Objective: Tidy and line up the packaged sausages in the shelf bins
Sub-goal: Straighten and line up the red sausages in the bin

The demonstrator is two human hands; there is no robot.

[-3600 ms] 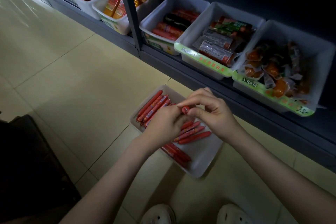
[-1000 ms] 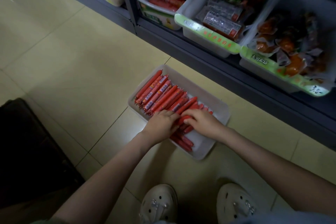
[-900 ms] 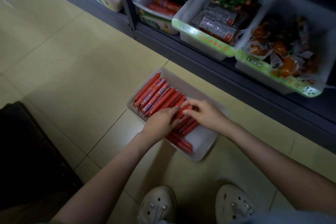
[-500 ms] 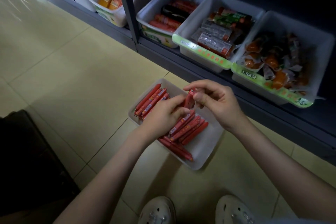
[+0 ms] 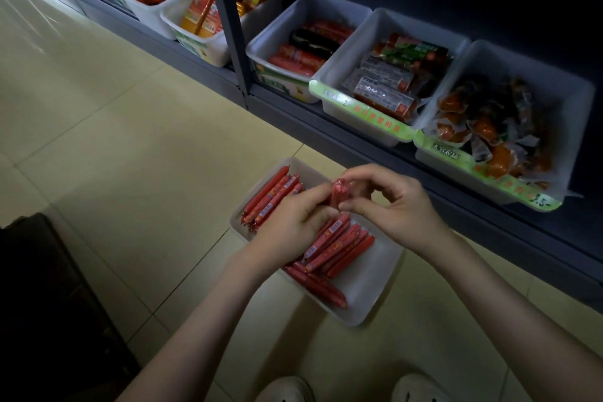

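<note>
A white bin (image 5: 368, 284) stands on the tiled floor in front of the shelf. Several thin red packaged sausages (image 5: 336, 245) lie in it, some in a neat row at its far left end (image 5: 270, 196), others loose nearer me. Above the bin both hands hold one red sausage (image 5: 339, 194) upright. My left hand (image 5: 293, 225) grips its lower part. My right hand (image 5: 394, 206) pinches its top end between thumb and fingers.
The bottom shelf (image 5: 359, 140) carries a row of white bins: red and dark sausages (image 5: 306, 49), flat labelled packs (image 5: 388, 88), orange vacuum-packed snacks (image 5: 489, 127), yellow packs (image 5: 228, 0). A grey upright post (image 5: 228, 23) divides the shelf. A dark object (image 5: 49, 303) and my white shoes (image 5: 287, 388) lie near.
Both hands left the sausages in the bin and lifted one sausage above it. They now hold it upright, slightly higher than half a second ago.
</note>
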